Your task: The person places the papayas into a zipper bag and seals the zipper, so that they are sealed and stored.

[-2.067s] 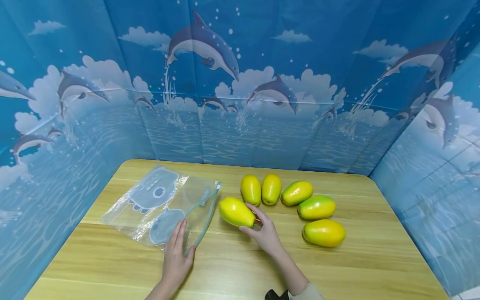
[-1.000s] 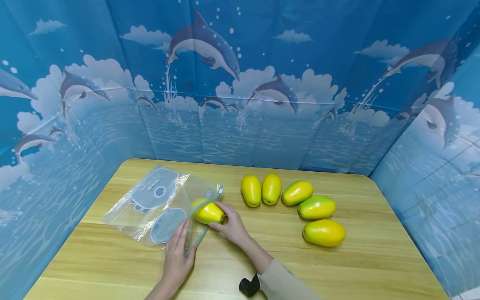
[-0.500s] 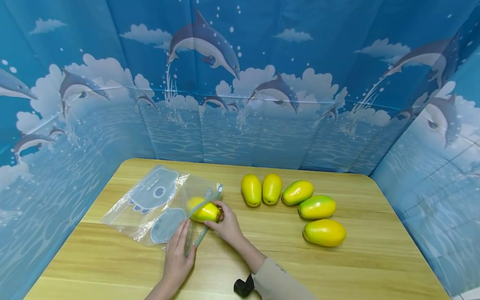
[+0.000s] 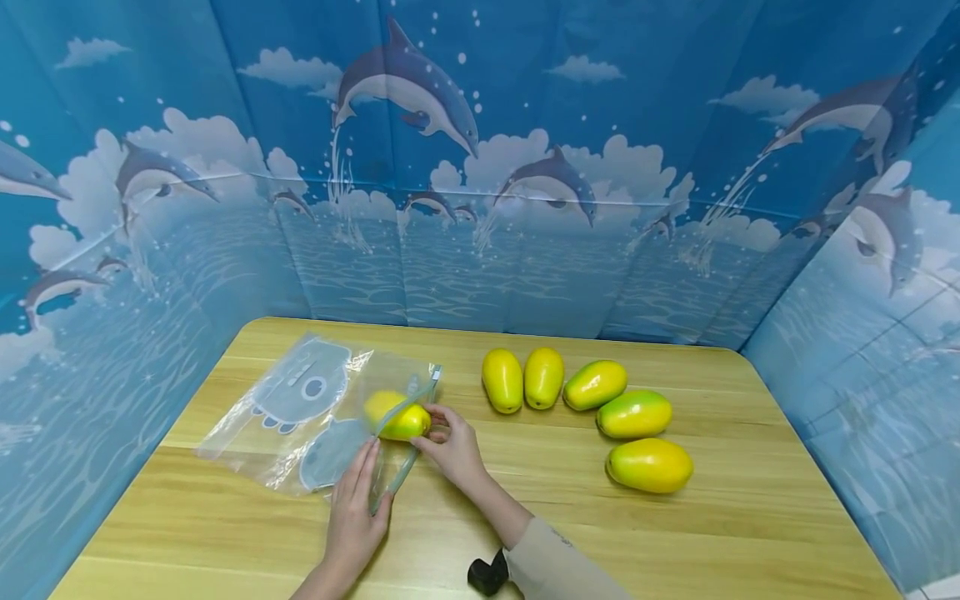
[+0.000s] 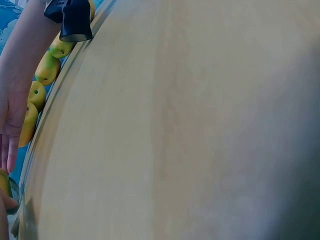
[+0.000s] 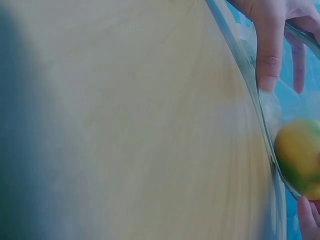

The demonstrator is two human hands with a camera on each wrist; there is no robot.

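A clear zip bag [image 4: 303,387] with pale blue cartoon prints lies at the left of the table in the head view, its mouth facing right. My left hand [image 4: 354,508] holds the bag's near corner at the mouth, fingers on the upper lip and thumb by the lower one. A yellow-green papaya [image 4: 408,423] lies partly inside the mouth, its far end under the clear plastic. My right hand [image 4: 456,450] holds the papaya's outer end between thumb and fingers. In the right wrist view, the left thumb [image 6: 270,60] hangs over the bag's edge above the papaya [image 6: 300,155].
Several papayas [image 4: 592,385] curve in an arc across the right half of the wooden table [image 4: 712,533]. A blue dolphin-print curtain [image 4: 480,275] surrounds its back and sides. A black device [image 4: 487,575] sits at my right sleeve [image 4: 558,562].
My right hand has moved left with the papaya, from beside the bag to partly inside its mouth, sliding slightly deeper in the last half second. My left hand has stayed at the bag's corner.
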